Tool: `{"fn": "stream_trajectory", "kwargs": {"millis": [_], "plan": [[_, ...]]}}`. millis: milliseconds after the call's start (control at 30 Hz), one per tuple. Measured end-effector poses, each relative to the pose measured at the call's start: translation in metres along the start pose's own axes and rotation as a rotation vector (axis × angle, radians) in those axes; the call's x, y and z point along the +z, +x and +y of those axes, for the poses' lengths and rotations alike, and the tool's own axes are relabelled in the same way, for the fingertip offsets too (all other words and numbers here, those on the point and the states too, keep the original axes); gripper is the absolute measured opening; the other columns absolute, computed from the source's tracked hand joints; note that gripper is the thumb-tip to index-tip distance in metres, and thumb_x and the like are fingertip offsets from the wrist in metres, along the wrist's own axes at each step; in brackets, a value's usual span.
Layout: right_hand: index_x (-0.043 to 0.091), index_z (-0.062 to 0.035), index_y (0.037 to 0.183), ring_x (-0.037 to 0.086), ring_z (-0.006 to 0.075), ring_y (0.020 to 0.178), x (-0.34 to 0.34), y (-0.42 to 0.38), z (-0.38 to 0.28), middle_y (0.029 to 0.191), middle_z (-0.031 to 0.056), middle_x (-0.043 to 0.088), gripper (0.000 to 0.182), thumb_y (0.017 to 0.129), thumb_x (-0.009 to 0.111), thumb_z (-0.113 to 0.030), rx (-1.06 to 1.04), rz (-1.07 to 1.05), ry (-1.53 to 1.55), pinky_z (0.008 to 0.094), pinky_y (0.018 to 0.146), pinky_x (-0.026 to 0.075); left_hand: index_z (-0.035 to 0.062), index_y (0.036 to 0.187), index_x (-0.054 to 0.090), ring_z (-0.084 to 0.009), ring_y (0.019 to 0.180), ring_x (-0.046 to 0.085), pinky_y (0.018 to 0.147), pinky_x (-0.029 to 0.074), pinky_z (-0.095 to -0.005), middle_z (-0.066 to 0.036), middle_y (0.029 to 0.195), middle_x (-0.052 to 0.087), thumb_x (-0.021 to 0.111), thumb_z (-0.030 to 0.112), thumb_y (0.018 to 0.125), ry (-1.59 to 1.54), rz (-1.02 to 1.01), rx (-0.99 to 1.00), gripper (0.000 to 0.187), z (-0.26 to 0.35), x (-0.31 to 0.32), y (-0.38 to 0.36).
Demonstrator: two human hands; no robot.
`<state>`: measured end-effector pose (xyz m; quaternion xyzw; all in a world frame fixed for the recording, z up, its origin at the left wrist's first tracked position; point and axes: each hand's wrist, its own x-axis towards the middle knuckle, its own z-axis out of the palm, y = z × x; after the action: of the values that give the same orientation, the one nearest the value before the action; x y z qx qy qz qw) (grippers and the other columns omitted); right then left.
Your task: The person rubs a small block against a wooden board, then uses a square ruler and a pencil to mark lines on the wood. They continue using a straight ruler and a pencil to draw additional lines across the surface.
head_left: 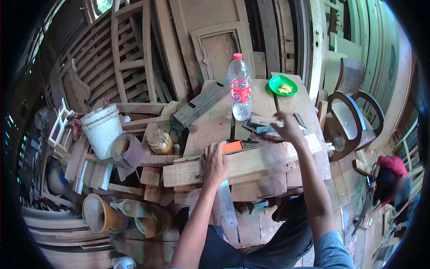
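Observation:
A try square with an orange stock point(232, 147) and a marked metal blade point(227, 206) lies across a long wooden board point(264, 157). My left hand point(215, 163) is closed over the square, pressing it to the board, and the blade sticks out below towards my lap. Pencil-like lines cross the board's left end. My right hand point(290, 129) hovers past the board's far edge with thumb and fingers apart, above several tools. Among those are a wooden block point(264, 121) and a blue-grey piece point(265, 129), partly hidden by the hand.
On the bench stand a water bottle point(241, 89) and a green dish point(283, 85) with yellow bits. A grooved dark beam point(199, 105) lies behind. To the left are a white bucket point(102, 132), a sandpaper roll point(127, 150) and a jar point(159, 141). Another person point(389, 179) is far right.

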<state>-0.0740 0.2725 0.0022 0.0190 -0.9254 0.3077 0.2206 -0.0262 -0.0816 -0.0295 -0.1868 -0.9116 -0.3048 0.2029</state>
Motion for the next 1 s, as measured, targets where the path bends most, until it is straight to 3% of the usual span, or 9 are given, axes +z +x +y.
{"fn": "stream_trajectory", "kwargs": {"millis": [67, 100, 167, 267, 400, 700, 800, 900, 1000], "plan": [[0.082, -0.0067, 0.125, 0.081, 0.0399, 0.111, 0.010, 0.000, -0.042, 0.112, 0.0210, 0.085, 0.037, 0.094, 0.091, -0.025, -0.044, -0.311, 0.076, 0.0502, 0.096, 0.063, 0.0101, 0.148, 0.066, -0.0402, 0.133, 0.063, 0.114, 0.050, -0.0549, -0.016, 0.137, 0.069, 0.063, -0.001, 0.099, -0.102, 0.031, 0.001, 0.051, -0.004, 0.002, 0.001], [0.083, -0.0078, 0.125, 0.082, 0.0403, 0.110, 0.027, -0.002, -0.052, 0.111, 0.0221, 0.085, 0.040, 0.089, 0.093, -0.021, 0.041, -0.390, 0.101, 0.0513, 0.095, 0.064, 0.0091, 0.146, 0.068, -0.0403, 0.132, 0.064, 0.114, 0.051, -0.0538, -0.016, 0.136, 0.070, 0.063, -0.003, 0.098, -0.154, 0.044, 0.001, 0.050, -0.006, 0.003, 0.002], [0.085, -0.0065, 0.117, 0.083, 0.0410, 0.107, 0.060, -0.009, -0.044, 0.110, 0.0224, 0.085, 0.030, 0.089, 0.088, -0.015, -0.113, -0.439, -0.114, 0.0523, 0.093, 0.065, 0.0070, 0.141, 0.072, -0.0403, 0.129, 0.067, 0.114, 0.052, -0.0521, -0.016, 0.133, 0.072, 0.061, -0.007, 0.099, -0.201, 0.057, -0.033, 0.046, -0.001, -0.003, 0.004], [0.086, -0.0067, 0.108, 0.085, 0.0403, 0.105, 0.084, -0.001, -0.054, 0.110, 0.0209, 0.086, 0.020, 0.088, 0.083, -0.009, -0.060, -0.421, -0.316, 0.0516, 0.090, 0.067, 0.0051, 0.133, 0.076, -0.0381, 0.126, 0.069, 0.113, 0.054, -0.0487, -0.016, 0.131, 0.074, 0.060, -0.009, 0.100, -0.209, 0.067, -0.032, 0.040, -0.001, -0.002, 0.005], [0.087, -0.0073, 0.099, 0.085, 0.0396, 0.105, 0.084, 0.008, -0.063, 0.108, 0.0193, 0.086, 0.012, 0.090, 0.079, -0.006, -0.166, -0.459, -0.414, 0.0501, 0.088, 0.068, 0.0036, 0.125, 0.079, -0.0365, 0.125, 0.070, 0.114, 0.054, -0.0467, -0.016, 0.129, 0.076, 0.060, -0.010, 0.100, -0.213, 0.050, -0.026, 0.034, -0.002, -0.003, 0.006], [0.086, -0.0035, 0.101, 0.085, 0.0413, 0.104, 0.082, 0.009, -0.066, 0.107, 0.0222, 0.086, 0.013, 0.091, 0.083, -0.011, -0.188, -0.437, -0.403, 0.0510, 0.089, 0.067, 0.0023, 0.114, 0.079, -0.0359, 0.122, 0.072, 0.110, 0.056, -0.0470, -0.015, 0.122, 0.076, 0.062, -0.010, 0.098, -0.232, 0.089, -0.021, 0.026, -0.004, 0.000, 0.005], [0.083, -0.0009, 0.109, 0.085, 0.0376, 0.100, 0.054, 0.010, -0.069, 0.105, 0.0219, 0.085, 0.023, 0.096, 0.087, -0.019, -0.120, -0.458, -0.311, 0.0496, 0.086, 0.066, 0.0034, 0.114, 0.079, -0.0369, 0.121, 0.071, 0.107, 0.057, -0.0479, -0.014, 0.122, 0.076, 0.064, -0.008, 0.098, -0.224, 0.085, -0.030, 0.025, -0.005, -0.001, 0.006], [0.082, -0.0027, 0.118, 0.083, 0.0235, 0.098, 0.023, 0.002, -0.067, 0.104, 0.0123, 0.086, 0.032, 0.105, 0.086, -0.032, 0.055, -0.409, 0.379, 0.0418, 0.084, 0.063, 0.0042, 0.113, 0.079, -0.0375, 0.122, 0.071, 0.106, 0.057, -0.0488, -0.014, 0.123, 0.076, 0.064, -0.007, 0.098, -0.217, 0.087, -0.030, 0.025, -0.007, 0.001, 0.005], [0.080, -0.0075, 0.128, 0.072, 0.0094, 0.095, 0.020, -0.029, -0.075, 0.101, -0.0005, 0.080, 0.036, 0.112, 0.081, -0.040, 0.197, -0.430, 0.957, 0.0317, 0.083, 0.057, 0.0050, 0.118, 0.080, -0.0382, 0.125, 0.070, 0.108, 0.056, -0.0497, -0.014, 0.125, 0.076, 0.064, -0.007, 0.098, -0.180, 0.070, -0.031, 0.029, -0.011, 0.004, 0.005]]}}
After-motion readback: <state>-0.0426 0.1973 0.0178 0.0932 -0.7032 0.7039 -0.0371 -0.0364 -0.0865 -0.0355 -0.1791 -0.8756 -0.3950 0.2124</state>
